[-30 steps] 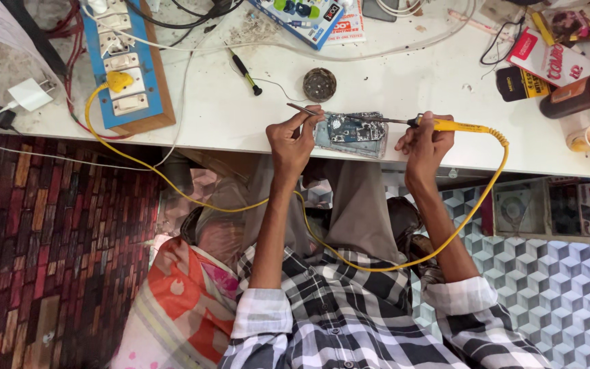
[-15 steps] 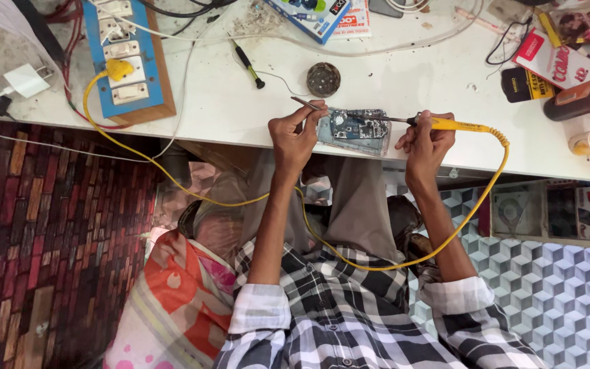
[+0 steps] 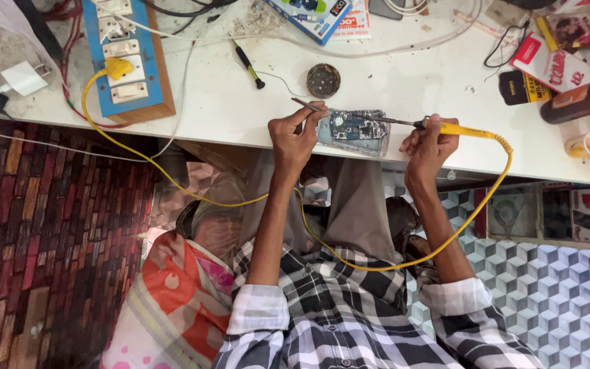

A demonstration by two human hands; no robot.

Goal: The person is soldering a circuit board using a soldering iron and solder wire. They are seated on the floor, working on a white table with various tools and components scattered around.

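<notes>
Soldering step — right hand (image 3: pixel 428 147) clamped on soldering iron (image 3: pixel 445 127), left hand (image 3: pixel 295 137) pinching tweezers (image 3: pixel 306 104); circuit board (image 3: pixel 353 130) at 12 o'clock — steady tip contact required.

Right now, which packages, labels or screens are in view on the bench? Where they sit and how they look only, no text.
Blue rectangular cardboard box: top centre, angled, cut by the frame edge.
Red-and-white printed leaflet: flat beside the blue box.
Red-and-white flat packet: top right, tilted.
Small black-and-yellow packet: just left of the red packet.
Yellow-edged wrapper: top right corner, dark picture on it.
Brown bottle: lying at far right, label unclear.
No lit screen visible.
</notes>
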